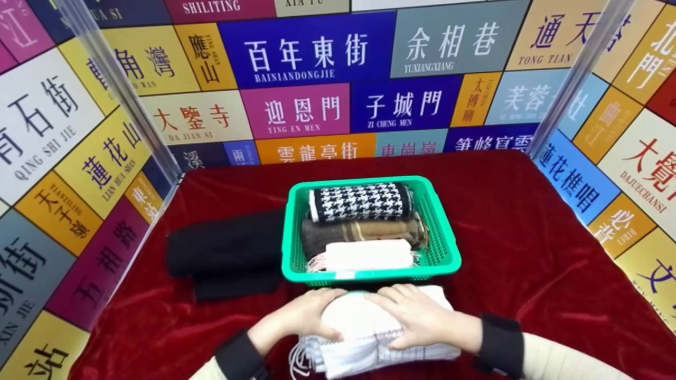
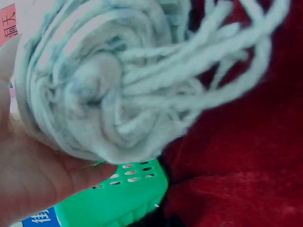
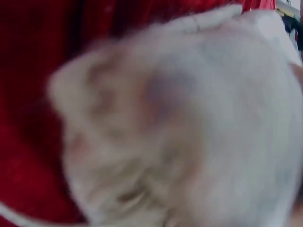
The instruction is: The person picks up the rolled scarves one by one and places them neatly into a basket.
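Note:
A white scarf point(image 1: 359, 316) with fringe lies rolled up at the front of the cloth, just before the green basket. My left hand point(image 1: 303, 316) grips the roll at its left end. In the left wrist view the spiral end of the scarf point(image 2: 90, 90) and its loose white tassels point(image 2: 227, 52) show, with thumb and fingers round the side. Over the right part, my right hand point(image 1: 422, 319) holds the roll with its fingers spread across the top. The scarf point(image 3: 189, 123) fills the right wrist view, blurred.
The green basket point(image 1: 449, 264) holds a black-and-white houndstooth roll point(image 1: 364, 201), a brown plaid roll point(image 1: 364, 232) and a pale fringed roll point(image 1: 369, 255). Folded black fabric point(image 1: 227, 248) lies to its left. Dark red velvet point(image 1: 528, 253) covers the table; printed panels point(image 1: 317, 47) stand around it.

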Available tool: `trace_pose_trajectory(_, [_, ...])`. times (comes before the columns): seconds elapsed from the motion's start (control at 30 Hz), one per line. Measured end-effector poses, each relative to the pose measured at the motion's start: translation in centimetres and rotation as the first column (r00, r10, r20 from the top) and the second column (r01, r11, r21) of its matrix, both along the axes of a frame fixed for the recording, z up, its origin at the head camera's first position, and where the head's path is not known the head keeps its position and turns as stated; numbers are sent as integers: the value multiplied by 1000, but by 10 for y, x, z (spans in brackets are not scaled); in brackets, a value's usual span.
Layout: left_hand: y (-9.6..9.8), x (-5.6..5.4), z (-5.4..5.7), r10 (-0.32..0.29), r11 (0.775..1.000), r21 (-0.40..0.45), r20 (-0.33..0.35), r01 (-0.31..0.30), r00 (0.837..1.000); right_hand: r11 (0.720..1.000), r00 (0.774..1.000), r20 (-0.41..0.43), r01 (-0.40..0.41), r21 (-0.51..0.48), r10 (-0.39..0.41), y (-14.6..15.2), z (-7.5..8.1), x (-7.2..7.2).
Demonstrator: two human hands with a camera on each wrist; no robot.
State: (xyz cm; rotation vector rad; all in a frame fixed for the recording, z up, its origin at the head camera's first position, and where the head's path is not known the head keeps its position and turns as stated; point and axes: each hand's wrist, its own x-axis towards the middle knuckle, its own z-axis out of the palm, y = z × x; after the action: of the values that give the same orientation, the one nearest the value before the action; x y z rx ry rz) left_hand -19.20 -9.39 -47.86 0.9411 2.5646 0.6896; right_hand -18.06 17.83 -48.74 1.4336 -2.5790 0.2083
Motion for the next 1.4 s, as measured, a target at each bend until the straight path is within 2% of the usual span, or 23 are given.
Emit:
trace_pose_trajectory(0.13, [-3,3,-1,-3,999,-41,42,4,999,997,995,88,33,63,-38,21,0,-1])
trace_pose_trajectory(0.27, [-6,4,-2,4,998,-55,88,1,996,996,992,123,17,89,-28,39,0,-3])
trace_pose_trajectory(0.4, [-12,6,-11,16,1000,-4,98,-16,995,999,981,191,9,54,-19,57,-2,-5])
trace_pose_trajectory(0.47, [-15,8,-17,28,998,48,95,-33,995,999,962,271,33,19,-37,67,-5,-5])
trace_pose_trajectory(0.57, [-21,12,-27,55,989,132,86,-66,995,994,903,425,88,-65,-52,80,-12,-6])
trace_pose_trajectory(0.7, [-25,19,-37,91,974,197,95,-108,991,966,776,631,168,-197,-7,91,-26,-8])
trace_pose_trajectory(0.8, [-26,21,-40,96,972,203,116,-118,989,944,706,708,218,-246,21,94,-36,-9])
trace_pose_trajectory(0.97, [-27,17,-40,58,971,218,164,-93,985,929,668,744,280,-242,-8,94,-44,-13])
trace_pose_trajectory(1.1, [-27,13,-41,31,964,254,168,-73,985,915,608,794,314,-255,13,94,-44,-17])
trace_pose_trajectory(1.2, [-26,13,-42,49,961,264,145,-86,988,900,560,826,325,-289,63,94,-44,-19])
trace_pose_trajectory(1.27, [-26,14,-43,58,958,272,133,-92,989,893,538,838,327,-308,91,94,-44,-19])
trace_pose_trajectory(1.4, [-26,15,-44,67,950,295,121,-100,990,883,516,849,340,-324,112,94,-45,-17])
